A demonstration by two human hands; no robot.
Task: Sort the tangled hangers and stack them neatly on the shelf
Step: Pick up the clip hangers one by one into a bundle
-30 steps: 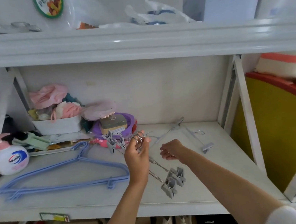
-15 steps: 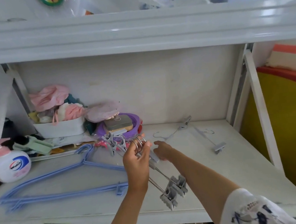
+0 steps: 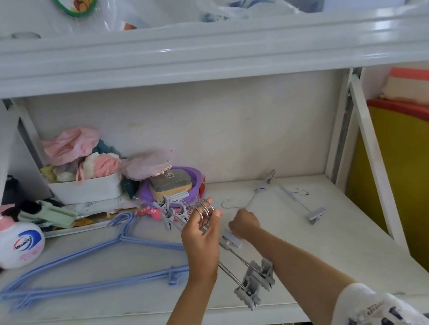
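My left hand [image 3: 202, 238] grips a bunch of grey clip hangers [image 3: 253, 280] by their metal hooks, above the middle of the white shelf [image 3: 143, 308]. Their clips hang toward the front edge. My right hand [image 3: 244, 224] is just to the right, fingers curled near a grey clip of the bunch; whether it holds anything I cannot tell. Two more clip hangers [image 3: 289, 199] lie crossed at the back right of the shelf. A stack of blue plastic hangers [image 3: 87, 269] lies flat on the left.
A white soap bottle [image 3: 15, 245] stands at the far left. A white bin of cloths [image 3: 86, 186], a purple container [image 3: 173, 186] and green clips [image 3: 48, 213] crowd the back left. An upper shelf [image 3: 197, 51] overhangs. A yellow panel [image 3: 415, 195] stands right.
My right hand has drawn back a little from the far hangers toward the bunch in my left hand. The bunch stays held in about the same place.
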